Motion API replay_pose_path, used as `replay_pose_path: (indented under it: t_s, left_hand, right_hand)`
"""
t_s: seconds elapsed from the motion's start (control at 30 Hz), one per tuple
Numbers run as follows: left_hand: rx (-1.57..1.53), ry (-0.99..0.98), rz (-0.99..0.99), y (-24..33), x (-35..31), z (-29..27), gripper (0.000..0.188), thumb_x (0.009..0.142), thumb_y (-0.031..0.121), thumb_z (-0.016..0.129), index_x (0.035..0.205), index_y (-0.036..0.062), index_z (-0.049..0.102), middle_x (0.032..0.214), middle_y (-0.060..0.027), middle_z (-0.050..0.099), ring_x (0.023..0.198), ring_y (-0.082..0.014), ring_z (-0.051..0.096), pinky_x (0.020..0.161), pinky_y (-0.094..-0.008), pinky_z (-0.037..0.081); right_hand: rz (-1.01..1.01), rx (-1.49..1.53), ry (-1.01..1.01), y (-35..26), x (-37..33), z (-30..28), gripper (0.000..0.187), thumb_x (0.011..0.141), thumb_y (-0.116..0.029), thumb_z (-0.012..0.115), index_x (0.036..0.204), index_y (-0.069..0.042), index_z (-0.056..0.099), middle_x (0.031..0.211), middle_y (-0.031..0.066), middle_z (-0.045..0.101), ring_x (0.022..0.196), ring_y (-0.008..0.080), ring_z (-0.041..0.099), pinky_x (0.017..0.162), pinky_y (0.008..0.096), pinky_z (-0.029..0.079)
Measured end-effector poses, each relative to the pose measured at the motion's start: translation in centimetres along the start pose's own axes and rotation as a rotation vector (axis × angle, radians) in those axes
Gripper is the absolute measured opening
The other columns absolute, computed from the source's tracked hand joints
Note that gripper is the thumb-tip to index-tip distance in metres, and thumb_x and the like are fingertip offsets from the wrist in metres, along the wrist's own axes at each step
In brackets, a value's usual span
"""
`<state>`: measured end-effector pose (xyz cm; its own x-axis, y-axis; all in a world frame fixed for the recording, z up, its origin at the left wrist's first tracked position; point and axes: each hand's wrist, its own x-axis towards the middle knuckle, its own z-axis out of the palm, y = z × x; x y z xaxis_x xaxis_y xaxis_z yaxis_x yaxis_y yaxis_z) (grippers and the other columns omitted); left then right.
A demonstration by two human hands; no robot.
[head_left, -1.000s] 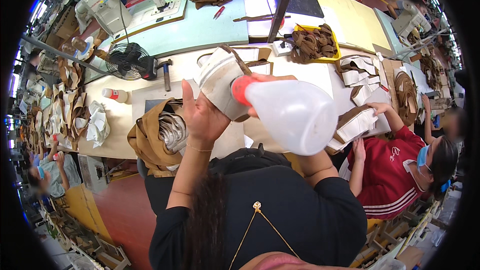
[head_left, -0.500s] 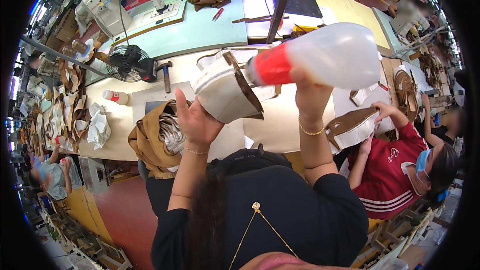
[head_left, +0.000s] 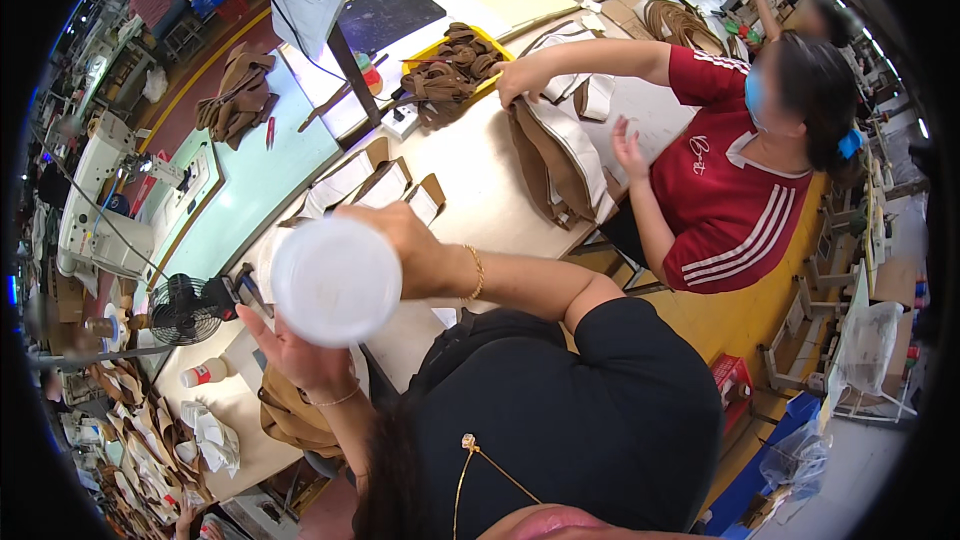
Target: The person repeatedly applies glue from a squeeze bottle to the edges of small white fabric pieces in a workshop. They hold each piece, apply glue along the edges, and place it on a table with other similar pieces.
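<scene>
My right hand (head_left: 415, 252) is closed round a translucent white plastic bottle (head_left: 337, 282), whose round base faces up at me. Just below and behind the bottle is my left hand (head_left: 312, 358), its thumb stretched out to the side. The bottle covers most of that hand's fingers and whatever lies in them. Several white pieces with brown flaps (head_left: 385, 185) lie on the table beyond my right hand. Close to my left forearm is a bundle of tan material (head_left: 285, 410).
A co-worker in a red shirt (head_left: 735, 170) handles brown and white panels (head_left: 555, 160) at the right. Beyond stands a yellow bin (head_left: 503, 48) of brown strips. A black fan (head_left: 185, 310), a hammer (head_left: 256, 285) and a small bottle (head_left: 204, 372) are at the left.
My view has swung to the right. The bottle has tipped so its base faces me, and it now hides the white, brown-edged piece that my left hand held.
</scene>
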<state>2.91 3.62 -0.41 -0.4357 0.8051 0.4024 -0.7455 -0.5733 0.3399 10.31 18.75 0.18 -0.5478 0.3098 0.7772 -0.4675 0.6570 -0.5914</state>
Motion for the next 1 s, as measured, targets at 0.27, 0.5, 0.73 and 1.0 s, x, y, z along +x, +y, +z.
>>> replay_pose_path:
  t_s: [0.27, 0.5, 0.73, 1.0]
  left_hand:
    - [-0.012, 0.113, -0.013, -0.1, -0.8, -0.1, 0.082, 0.087, 0.064, 0.026, 0.139, 0.0009, 0.022, 0.143, -0.0135, 0.029, 0.131, -0.0279, 0.026, 0.109, -0.0446, 0.015]
    - [-0.028, 0.442, 0.045, 0.8, -2.4, -0.1, 0.084, 0.084, 0.066, 0.029, 0.138, 0.0012, 0.024, 0.142, -0.0154, 0.028, 0.130, -0.0295, 0.029, 0.107, -0.0455, 0.020]
    - [-0.078, 0.410, 0.006, 1.1, -2.7, 0.0, 0.088, 0.083, 0.070, 0.026, 0.139, 0.0013, 0.022, 0.142, -0.0145, 0.028, 0.130, -0.0286, 0.029, 0.107, -0.0420, 0.021]
    - [-0.078, 0.420, -0.023, 1.2, -2.8, 0.0, 0.092, 0.081, 0.073, 0.022, 0.140, 0.0026, 0.019, 0.142, -0.0139, 0.029, 0.130, -0.0270, 0.029, 0.106, -0.0398, 0.022]
  right_hand:
    - [0.104, 0.244, 0.034, -0.7, 0.1, 0.1, 0.039, 0.062, -0.017, 0.075, 0.096, -0.002, 0.063, 0.092, 0.0117, 0.065, 0.078, 0.0229, 0.065, 0.069, 0.0307, 0.052]
    - [0.298, 0.277, 0.162, 2.0, 1.3, -1.2, 0.036, 0.069, -0.012, 0.075, 0.102, -0.003, 0.062, 0.098, 0.0070, 0.064, 0.087, 0.0158, 0.061, 0.074, 0.0278, 0.050]
    - [0.468, 0.163, 0.053, 0.9, 1.0, -2.1, 0.047, 0.072, -0.018, 0.075, 0.113, -0.004, 0.056, 0.107, 0.0078, 0.060, 0.100, 0.0203, 0.056, 0.091, 0.0352, 0.043]
    - [0.331, 0.024, 0.131, 1.5, 1.6, -0.5, 0.029, 0.072, -0.012, 0.075, 0.097, -0.002, 0.064, 0.091, 0.0032, 0.064, 0.084, 0.0149, 0.060, 0.077, 0.0278, 0.049]
